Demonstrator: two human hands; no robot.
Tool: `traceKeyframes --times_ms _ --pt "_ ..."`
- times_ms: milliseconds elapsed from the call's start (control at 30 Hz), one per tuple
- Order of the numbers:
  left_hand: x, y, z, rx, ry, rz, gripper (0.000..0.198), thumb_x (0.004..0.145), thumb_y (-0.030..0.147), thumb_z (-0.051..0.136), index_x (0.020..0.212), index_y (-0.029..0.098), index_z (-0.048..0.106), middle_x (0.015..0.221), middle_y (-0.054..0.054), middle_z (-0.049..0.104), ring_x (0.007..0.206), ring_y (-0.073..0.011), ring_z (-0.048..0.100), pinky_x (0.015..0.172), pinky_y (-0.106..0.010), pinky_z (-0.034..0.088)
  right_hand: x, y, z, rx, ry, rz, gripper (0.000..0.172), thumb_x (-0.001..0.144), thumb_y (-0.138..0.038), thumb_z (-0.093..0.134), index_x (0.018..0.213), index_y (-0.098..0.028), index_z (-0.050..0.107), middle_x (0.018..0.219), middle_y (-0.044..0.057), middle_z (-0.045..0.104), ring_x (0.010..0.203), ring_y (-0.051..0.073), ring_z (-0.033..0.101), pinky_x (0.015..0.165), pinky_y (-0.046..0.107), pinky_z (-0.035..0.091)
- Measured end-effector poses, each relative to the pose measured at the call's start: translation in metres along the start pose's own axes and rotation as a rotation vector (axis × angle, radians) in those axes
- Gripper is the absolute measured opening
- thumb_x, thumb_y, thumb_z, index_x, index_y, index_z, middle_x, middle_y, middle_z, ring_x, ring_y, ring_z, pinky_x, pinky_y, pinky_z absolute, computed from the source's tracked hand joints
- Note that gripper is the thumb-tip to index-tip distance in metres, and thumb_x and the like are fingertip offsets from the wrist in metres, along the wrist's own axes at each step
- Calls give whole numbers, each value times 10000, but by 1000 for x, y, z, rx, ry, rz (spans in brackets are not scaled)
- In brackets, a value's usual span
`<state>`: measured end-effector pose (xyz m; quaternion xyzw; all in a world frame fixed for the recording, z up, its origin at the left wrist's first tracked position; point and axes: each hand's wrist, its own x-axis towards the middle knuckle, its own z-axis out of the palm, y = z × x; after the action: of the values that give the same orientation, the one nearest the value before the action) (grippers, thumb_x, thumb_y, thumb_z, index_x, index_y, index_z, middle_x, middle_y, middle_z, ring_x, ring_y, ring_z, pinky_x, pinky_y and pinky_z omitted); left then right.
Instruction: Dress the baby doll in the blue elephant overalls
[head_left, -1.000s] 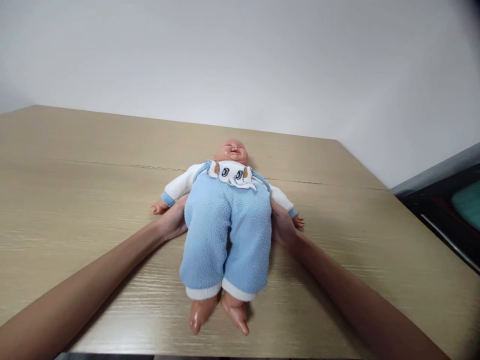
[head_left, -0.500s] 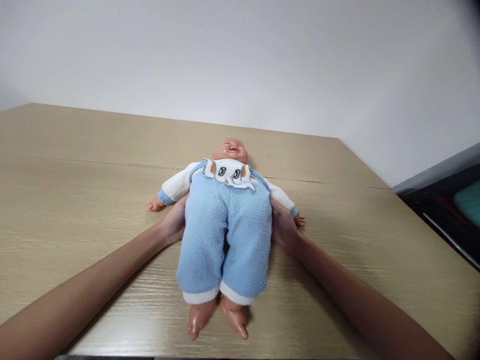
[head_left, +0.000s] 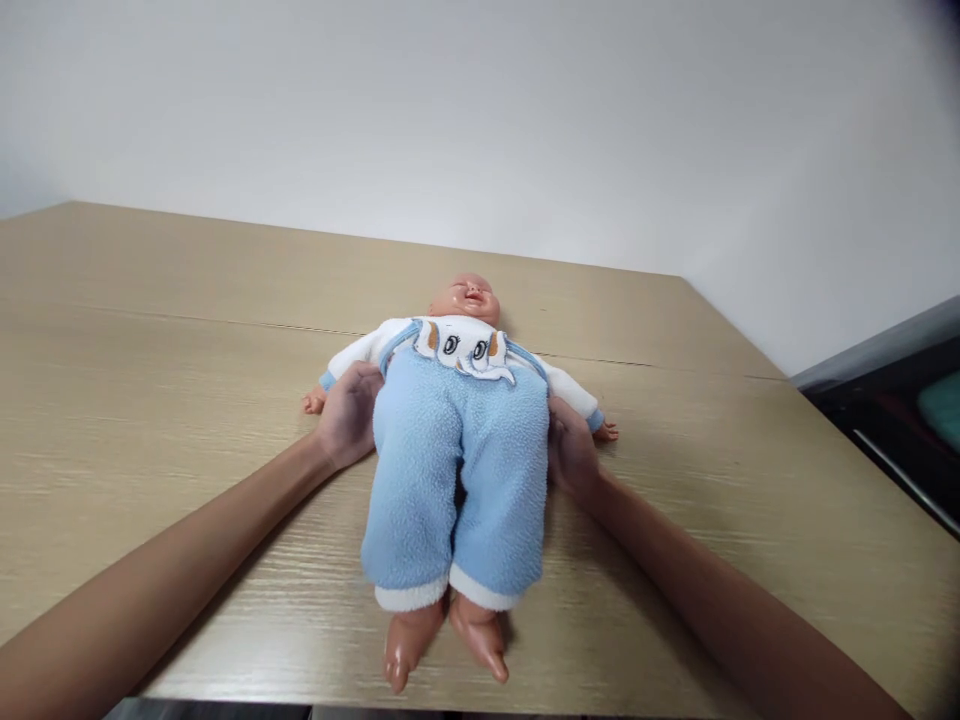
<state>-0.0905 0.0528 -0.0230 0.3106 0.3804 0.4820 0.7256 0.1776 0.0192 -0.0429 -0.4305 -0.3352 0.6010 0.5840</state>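
Observation:
A baby doll (head_left: 459, 450) in a fleecy light-blue and white outfit with an elephant face on the chest lies on its back on the wooden table (head_left: 187, 360). Its bare feet point toward me and its arms are spread. My left hand (head_left: 351, 415) holds the doll's left-hand side at the waist, just below the sleeve, its thumb side up. On the opposite side my right hand (head_left: 571, 448) grips the waist. The fingertips of both hands are partly hidden by the doll's body and clothes.
A pale wall (head_left: 465, 130) rises behind the table's far edge. Beyond the right edge stands a dark object (head_left: 900, 420) with a greenish patch. A thin seam crosses the tabletop behind the doll's shoulders.
My left hand has come up and out a little along the doll's side, showing more of its back and fingers. My right hand and the doll stay nearly in place; the view shifts slightly.

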Motion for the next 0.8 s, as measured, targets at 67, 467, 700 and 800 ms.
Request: traceKeyframes --times_ms 67,467,700,800 --pt "2 2 -5 -16 -26 20 319 766 508 737 902 220 743 816 -69 778 1092 -399 739 958 -483 599 -1 -1 2 20 -15 -2 215 680 -390 742 781 -292 579 824 5 715 1030 321 682 914 455 570" --pt "11 -5 -13 276 22 232 341 844 526 877 866 202 772 751 -24 696 805 -229 647 740 -310 530 0 3 -1 16 -59 -76 195 708 -325 721 887 -297 649 957 5 754 1110 303 676 972 437 557" --pt "12 6 -17 586 -94 346 432 885 648 807 881 220 742 812 -4 650 745 -176 512 679 -257 444 2 8 -14 -225 -50 -214 123 855 -332 719 959 -298 663 887 -39 657 885 209 579 871 326 475" --pt "13 8 -19 712 -70 404 511 922 728 713 896 218 729 876 -18 653 827 -199 526 774 -276 455 0 3 -16 -358 -67 -306 75 916 -302 684 908 -281 613 853 -43 600 811 184 511 795 297 425"
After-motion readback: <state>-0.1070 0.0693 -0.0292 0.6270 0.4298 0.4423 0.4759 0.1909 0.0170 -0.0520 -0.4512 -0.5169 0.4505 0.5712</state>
